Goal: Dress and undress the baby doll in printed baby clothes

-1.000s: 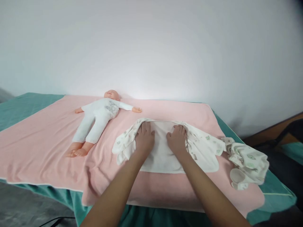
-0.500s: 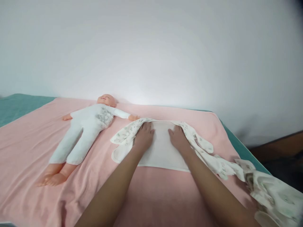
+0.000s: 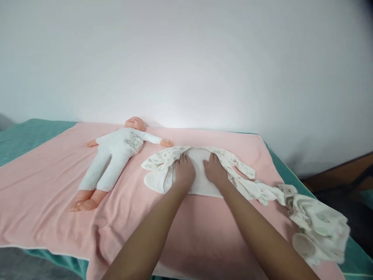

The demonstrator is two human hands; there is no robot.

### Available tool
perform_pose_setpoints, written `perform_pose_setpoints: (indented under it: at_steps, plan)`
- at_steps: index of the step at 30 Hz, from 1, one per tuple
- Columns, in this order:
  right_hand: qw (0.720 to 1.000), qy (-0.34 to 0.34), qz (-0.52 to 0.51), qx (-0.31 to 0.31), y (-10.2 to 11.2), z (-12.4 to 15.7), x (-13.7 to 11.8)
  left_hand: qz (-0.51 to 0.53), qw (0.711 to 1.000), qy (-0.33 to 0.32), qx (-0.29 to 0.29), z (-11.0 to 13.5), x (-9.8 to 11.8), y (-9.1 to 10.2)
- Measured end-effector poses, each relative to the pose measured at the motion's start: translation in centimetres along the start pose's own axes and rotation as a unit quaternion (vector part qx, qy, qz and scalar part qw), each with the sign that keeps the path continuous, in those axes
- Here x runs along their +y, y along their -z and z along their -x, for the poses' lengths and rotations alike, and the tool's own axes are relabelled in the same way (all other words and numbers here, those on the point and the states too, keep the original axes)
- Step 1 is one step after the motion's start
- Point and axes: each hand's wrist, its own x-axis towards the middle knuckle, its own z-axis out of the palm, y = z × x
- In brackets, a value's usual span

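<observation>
A baby top with a small print and a plain white inside lies spread out, its front panels folded out to the sides. My left hand rests flat on the inside near the left panel, fingers stretched toward the collar. Opposite it, my right hand lies on the cloth beside the right panel, also with fingers extended. Neither hand grips the fabric visibly. To the left a baby doll in a white bodysuit lies on its back, one hand close to the top's sleeve.
A pink blanket covers much of a green mattress against a white wall. More printed baby clothes lie bunched at the right edge. A brown wooden board stands beyond that edge.
The camera view has shifted, bringing the blanket's front edge into sight. My hands have moved slightly closer together on the top; the doll stays lying in place.
</observation>
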Motion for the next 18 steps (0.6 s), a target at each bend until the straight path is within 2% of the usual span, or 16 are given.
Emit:
perform_pose_setpoints:
  at_steps: [5,11,13,15,17,18]
  plan:
    - [0.997,0.059,0.048,-0.019,0.8,4.6,-0.3,0.017,0.999,-0.017,0.029,4.9,0.3,0.1]
    - [0.993,0.1,0.036,-0.052,2.5,9.1,-0.8,0.029,0.995,-0.079,0.055,8.5,-0.6,0.8]
    - [0.992,0.103,0.005,-0.068,3.2,10.0,-1.2,0.047,0.99,-0.12,0.064,9.6,-1.2,1.3]
    - [0.989,0.109,-0.057,-0.077,4.0,10.5,-2.0,0.073,0.982,-0.143,0.098,10.7,-2.4,1.8]
    - [0.979,0.106,-0.15,-0.084,4.6,10.1,-3.3,0.102,0.977,-0.115,0.148,11.4,-4.2,2.3]
    - [0.97,0.095,-0.203,-0.091,4.8,9.6,-4.2,0.112,0.975,-0.08,0.172,11.5,-5.4,2.6]
